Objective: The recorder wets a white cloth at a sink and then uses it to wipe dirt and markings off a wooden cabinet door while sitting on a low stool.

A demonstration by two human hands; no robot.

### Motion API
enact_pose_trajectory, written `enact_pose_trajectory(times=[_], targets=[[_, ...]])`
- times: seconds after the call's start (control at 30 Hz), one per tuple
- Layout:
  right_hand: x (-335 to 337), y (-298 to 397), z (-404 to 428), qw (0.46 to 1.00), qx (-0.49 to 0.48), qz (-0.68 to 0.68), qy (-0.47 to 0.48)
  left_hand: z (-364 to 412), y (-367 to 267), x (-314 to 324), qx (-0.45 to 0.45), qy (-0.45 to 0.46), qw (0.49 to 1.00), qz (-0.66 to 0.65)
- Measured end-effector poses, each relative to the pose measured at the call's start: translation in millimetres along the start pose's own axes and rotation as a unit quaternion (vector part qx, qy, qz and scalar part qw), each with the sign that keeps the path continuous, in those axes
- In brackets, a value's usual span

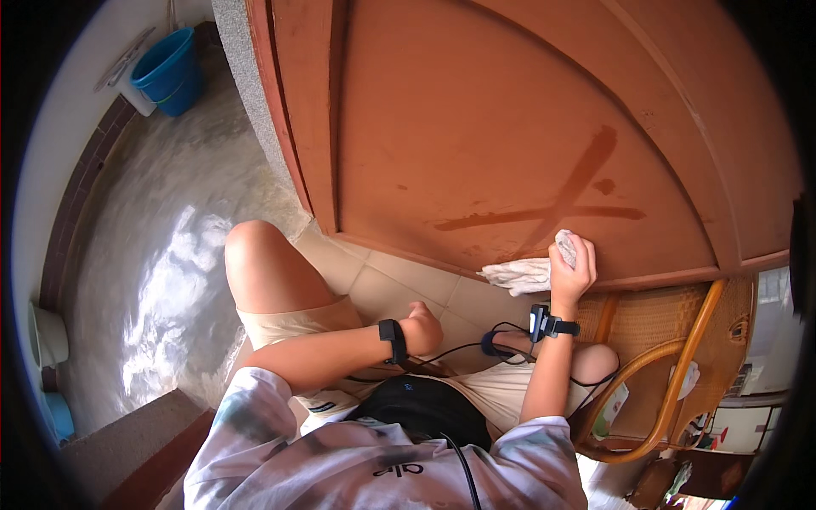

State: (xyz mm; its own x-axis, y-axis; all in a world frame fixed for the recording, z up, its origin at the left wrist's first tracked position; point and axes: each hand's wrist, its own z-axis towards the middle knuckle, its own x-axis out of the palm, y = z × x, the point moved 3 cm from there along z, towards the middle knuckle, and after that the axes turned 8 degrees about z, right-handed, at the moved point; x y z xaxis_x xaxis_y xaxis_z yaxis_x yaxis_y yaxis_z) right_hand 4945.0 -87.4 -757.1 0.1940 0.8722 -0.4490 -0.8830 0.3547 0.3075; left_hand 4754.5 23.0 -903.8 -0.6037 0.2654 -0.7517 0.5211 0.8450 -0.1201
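Note:
My right hand grips a bunched white cloth, whose loose end hangs out to the left. It is close to the lower part of a reddish-brown wooden door panel. Just above the hand, dark wet streaks cross on the panel in an X, with a small dark spot beside them. My left hand is over my lap, above the floor tiles, with its thumb side up. Its fingers are mostly hidden, and nothing shows in it.
A rattan chair stands close by my right leg. Black cables run across my lap. Beyond the doorway at left, a blue bucket stands by the wall on a wet-looking concrete floor. A pale bucket is at the far left.

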Motion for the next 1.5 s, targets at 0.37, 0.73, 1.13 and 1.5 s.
enact_pose_trajectory(times=[0.37,0.73,1.13,1.5], targets=[[82,100,42,0.977,0.023,0.103,-0.184,-9,3,0,-0.008,-0.090,0.996,0.022],[54,97,74,0.992,-0.116,0.028,0.051,-16,7,1,-0.010,-0.140,0.990,-0.011],[69,44,-86,0.948,0.232,0.189,-0.107,-12,5,-5,0.002,-0.162,0.987,0.011],[82,5,-91,0.970,0.208,0.054,-0.115,-11,5,4,-0.031,-0.188,0.981,0.034]])
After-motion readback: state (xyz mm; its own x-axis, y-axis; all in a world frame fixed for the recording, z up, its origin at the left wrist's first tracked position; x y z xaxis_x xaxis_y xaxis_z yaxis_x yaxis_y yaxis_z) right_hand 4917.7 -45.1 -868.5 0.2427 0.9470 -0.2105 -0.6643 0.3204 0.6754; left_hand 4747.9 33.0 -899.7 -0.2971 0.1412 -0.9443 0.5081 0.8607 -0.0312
